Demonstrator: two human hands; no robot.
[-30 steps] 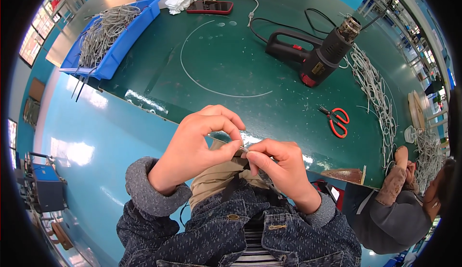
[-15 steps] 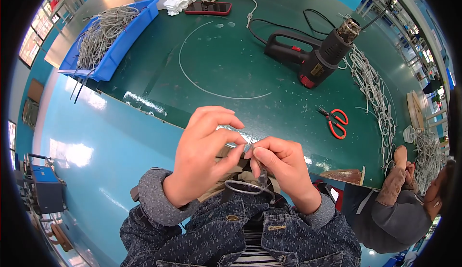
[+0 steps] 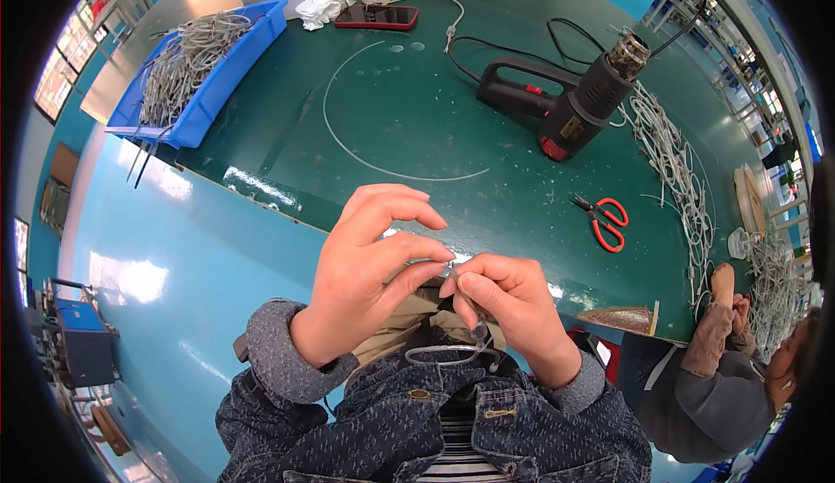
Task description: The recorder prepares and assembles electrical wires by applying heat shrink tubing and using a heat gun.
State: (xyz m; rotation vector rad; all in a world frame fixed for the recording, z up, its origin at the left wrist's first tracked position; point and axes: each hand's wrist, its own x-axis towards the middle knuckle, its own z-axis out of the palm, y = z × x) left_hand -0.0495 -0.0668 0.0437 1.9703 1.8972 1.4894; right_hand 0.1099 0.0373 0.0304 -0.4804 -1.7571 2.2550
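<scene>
My right hand point(image 3: 517, 309) pinches a thin grey cable point(image 3: 435, 359) between thumb and forefinger; below the fingers the cable hangs in a small loop in front of my jacket. At the cable's tip, the thumb and forefinger of my left hand point(image 3: 361, 270) are closed, the other fingers raised and curved. What exactly sits between those left fingertips is too small to make out. Both hands are just off the table's near edge, over my lap.
On the green table point(image 3: 287, 161) lie a curved thin tube point(image 3: 348, 145), a black heat gun point(image 3: 578, 104), red-handled cutters point(image 3: 609, 222) and a heap of grey cables point(image 3: 674, 157). Farther off are a blue tray point(image 3: 222, 74) of cables and a phone point(image 3: 377, 17). A co-worker point(image 3: 722, 387) sits at right.
The left thumb and forefinger have drawn together at the cable's tip, where they were slightly apart. The hanging loop has shifted a little. The right hand keeps its pinch.
</scene>
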